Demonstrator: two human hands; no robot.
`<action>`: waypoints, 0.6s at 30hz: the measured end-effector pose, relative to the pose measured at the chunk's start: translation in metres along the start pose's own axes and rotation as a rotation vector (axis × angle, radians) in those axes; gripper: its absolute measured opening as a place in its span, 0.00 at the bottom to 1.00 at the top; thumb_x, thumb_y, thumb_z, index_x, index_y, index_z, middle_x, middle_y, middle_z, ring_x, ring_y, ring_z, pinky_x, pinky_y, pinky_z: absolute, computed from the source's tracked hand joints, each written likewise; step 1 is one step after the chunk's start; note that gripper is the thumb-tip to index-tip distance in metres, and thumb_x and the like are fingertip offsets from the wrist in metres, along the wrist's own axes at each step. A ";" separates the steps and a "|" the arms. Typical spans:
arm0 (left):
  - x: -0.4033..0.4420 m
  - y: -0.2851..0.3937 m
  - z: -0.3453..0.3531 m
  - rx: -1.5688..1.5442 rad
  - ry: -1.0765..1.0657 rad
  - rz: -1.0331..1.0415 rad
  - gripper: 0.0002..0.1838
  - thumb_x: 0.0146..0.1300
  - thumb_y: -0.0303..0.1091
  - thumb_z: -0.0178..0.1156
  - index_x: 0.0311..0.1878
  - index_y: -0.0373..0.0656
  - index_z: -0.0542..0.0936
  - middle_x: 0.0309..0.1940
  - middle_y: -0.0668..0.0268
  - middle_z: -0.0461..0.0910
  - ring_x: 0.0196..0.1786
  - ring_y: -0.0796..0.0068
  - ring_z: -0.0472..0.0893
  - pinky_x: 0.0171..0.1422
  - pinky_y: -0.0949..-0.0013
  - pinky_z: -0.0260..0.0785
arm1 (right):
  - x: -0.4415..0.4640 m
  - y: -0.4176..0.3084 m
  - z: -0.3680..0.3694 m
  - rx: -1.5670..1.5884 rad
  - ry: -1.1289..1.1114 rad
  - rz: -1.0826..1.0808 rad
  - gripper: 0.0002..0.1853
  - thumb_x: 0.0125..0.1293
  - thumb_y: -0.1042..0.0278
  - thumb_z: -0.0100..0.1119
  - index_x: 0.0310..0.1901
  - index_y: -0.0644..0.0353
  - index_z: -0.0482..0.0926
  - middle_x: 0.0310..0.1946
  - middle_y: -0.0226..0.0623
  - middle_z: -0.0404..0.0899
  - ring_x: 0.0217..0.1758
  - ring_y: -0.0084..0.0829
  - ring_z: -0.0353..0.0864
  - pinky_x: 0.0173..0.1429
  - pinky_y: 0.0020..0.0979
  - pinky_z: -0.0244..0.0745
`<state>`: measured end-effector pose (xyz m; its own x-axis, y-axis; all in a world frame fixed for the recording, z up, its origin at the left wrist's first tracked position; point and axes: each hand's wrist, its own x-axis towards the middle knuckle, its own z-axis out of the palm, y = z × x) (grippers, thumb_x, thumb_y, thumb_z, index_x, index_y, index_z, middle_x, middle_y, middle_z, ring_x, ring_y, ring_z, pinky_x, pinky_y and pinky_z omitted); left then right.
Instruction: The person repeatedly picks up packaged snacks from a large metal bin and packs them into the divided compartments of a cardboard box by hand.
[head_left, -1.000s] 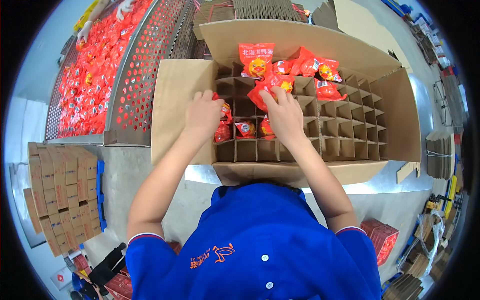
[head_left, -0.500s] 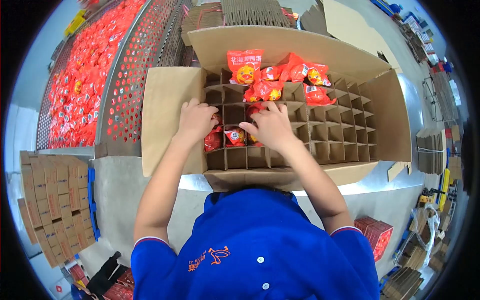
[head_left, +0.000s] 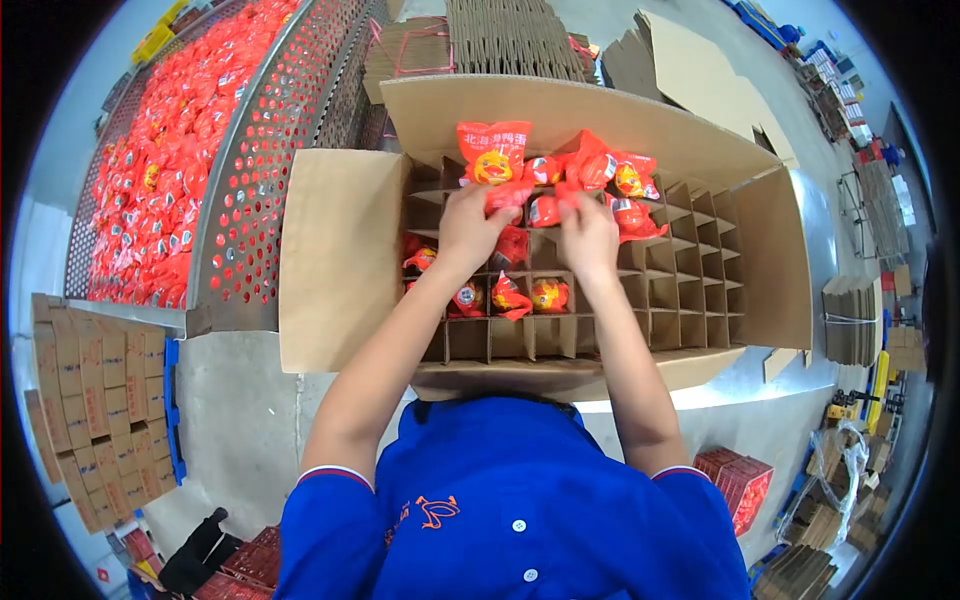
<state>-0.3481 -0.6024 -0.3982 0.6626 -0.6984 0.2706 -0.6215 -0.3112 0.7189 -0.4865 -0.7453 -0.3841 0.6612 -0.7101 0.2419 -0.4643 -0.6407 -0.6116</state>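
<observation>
An open cardboard box [head_left: 590, 376] with a cardboard grid of cells lies before me. My left hand [head_left: 470, 228] is closed on a red packet [head_left: 510, 196] above the left cells. To its right, my right hand [head_left: 588, 236] pinches the top of another red packet [head_left: 545, 211]. Several red packets with a yellow duck face lie along the back, one standing tall [head_left: 494, 155]. Nearer me, a row of packets sits in the cells, including one with a duck face [head_left: 550, 295].
A perforated metal bin [head_left: 262, 150] full of red packets stands at the left. Flattened cardboard [head_left: 520, 38] is stacked behind the box. Stacked cartons [head_left: 105, 400] stand at the lower left, and a red crate [head_left: 735, 485] at the lower right.
Both hands have moved from the left and front cells toward the back packets and now hold packets there. Another packet now shows in the front row, to the right.
</observation>
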 end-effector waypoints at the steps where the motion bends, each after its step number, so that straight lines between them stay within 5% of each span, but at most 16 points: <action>1: -0.003 0.004 -0.006 0.001 -0.011 -0.002 0.25 0.62 0.42 0.70 0.59 0.41 0.79 0.48 0.57 0.83 0.54 0.54 0.80 0.61 0.57 0.72 | 0.001 0.014 -0.002 0.367 -0.004 0.091 0.13 0.71 0.59 0.61 0.52 0.55 0.82 0.50 0.41 0.84 0.52 0.40 0.81 0.58 0.40 0.74; 3: -0.008 0.014 -0.024 -0.500 0.149 -0.146 0.14 0.68 0.40 0.66 0.47 0.39 0.80 0.45 0.59 0.84 0.48 0.69 0.82 0.55 0.65 0.74 | 0.001 0.023 -0.015 0.771 0.070 0.192 0.12 0.79 0.63 0.52 0.54 0.59 0.79 0.46 0.31 0.83 0.48 0.24 0.82 0.53 0.30 0.77; 5: -0.007 0.014 -0.037 -0.752 0.282 -0.172 0.14 0.73 0.40 0.62 0.47 0.37 0.78 0.41 0.62 0.84 0.45 0.76 0.82 0.53 0.68 0.73 | -0.002 0.013 -0.042 1.201 0.073 0.328 0.13 0.80 0.63 0.50 0.59 0.58 0.74 0.50 0.34 0.83 0.48 0.24 0.83 0.52 0.28 0.80; 7: -0.008 0.009 -0.062 -0.561 0.259 -0.171 0.15 0.74 0.41 0.61 0.49 0.37 0.78 0.39 0.59 0.86 0.40 0.73 0.84 0.48 0.65 0.76 | -0.007 0.012 -0.062 1.209 -0.055 0.367 0.12 0.80 0.64 0.49 0.58 0.58 0.74 0.51 0.33 0.82 0.48 0.25 0.84 0.52 0.28 0.81; 10: -0.017 0.028 -0.088 -0.180 -0.010 -0.086 0.14 0.72 0.41 0.61 0.50 0.40 0.76 0.40 0.53 0.85 0.40 0.63 0.87 0.47 0.60 0.77 | -0.017 0.003 -0.056 0.495 -0.045 0.106 0.12 0.76 0.63 0.55 0.55 0.57 0.73 0.42 0.43 0.85 0.42 0.35 0.87 0.42 0.37 0.80; 12: -0.024 0.025 -0.079 0.205 -0.242 -0.225 0.17 0.70 0.42 0.62 0.54 0.43 0.73 0.40 0.53 0.85 0.45 0.52 0.85 0.47 0.54 0.76 | -0.027 -0.020 -0.044 0.033 0.023 -0.007 0.12 0.71 0.64 0.61 0.49 0.55 0.72 0.36 0.50 0.83 0.38 0.50 0.85 0.40 0.47 0.78; 15: -0.032 0.026 -0.070 0.294 -0.163 -0.080 0.15 0.69 0.41 0.62 0.52 0.46 0.74 0.41 0.54 0.84 0.45 0.46 0.83 0.43 0.50 0.75 | -0.035 -0.029 -0.033 -0.331 -0.030 -0.286 0.17 0.63 0.57 0.68 0.47 0.52 0.73 0.40 0.37 0.83 0.46 0.43 0.83 0.46 0.46 0.78; 18: -0.036 0.030 -0.073 0.361 -0.230 -0.026 0.15 0.69 0.45 0.60 0.53 0.49 0.75 0.44 0.60 0.83 0.44 0.50 0.83 0.43 0.50 0.75 | -0.045 -0.039 -0.037 -0.474 -0.260 -0.362 0.21 0.60 0.55 0.70 0.51 0.51 0.75 0.51 0.38 0.79 0.56 0.42 0.79 0.56 0.46 0.76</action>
<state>-0.3600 -0.5400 -0.3392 0.5947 -0.8004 0.0757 -0.7394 -0.5075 0.4425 -0.5199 -0.6992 -0.3434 0.9183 -0.3690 0.1435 -0.3553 -0.9280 -0.1125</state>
